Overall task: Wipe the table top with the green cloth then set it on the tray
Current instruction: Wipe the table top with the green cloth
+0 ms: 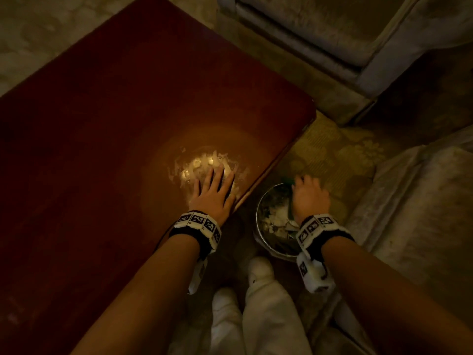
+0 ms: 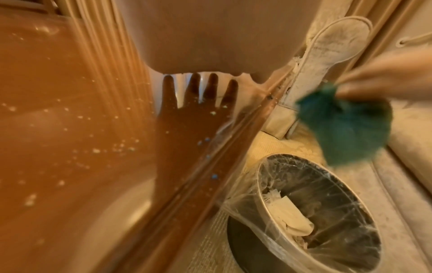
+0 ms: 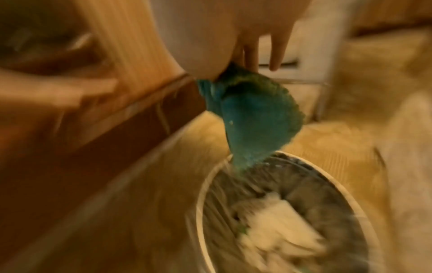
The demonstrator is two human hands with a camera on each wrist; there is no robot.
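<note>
My left hand (image 1: 213, 192) lies flat with straight fingers on the glossy red-brown table top (image 1: 115, 124), close to its near right edge. My right hand (image 1: 308, 194) hangs beside the table over a round waste bin (image 1: 266, 242) and pinches the green cloth (image 3: 252, 118). The cloth (image 2: 346, 125) dangles bunched above the bin's rim. Pale crumbs (image 2: 95, 150) are scattered on the table top in the left wrist view. No tray shows in any view.
The bin (image 2: 311, 218) has a clear plastic liner and white paper waste inside, and stands on a patterned rug (image 1: 335, 152). Pale upholstered seats (image 1: 320, 34) stand beyond and right of the table. My legs and a white shoe (image 1: 261, 271) are below.
</note>
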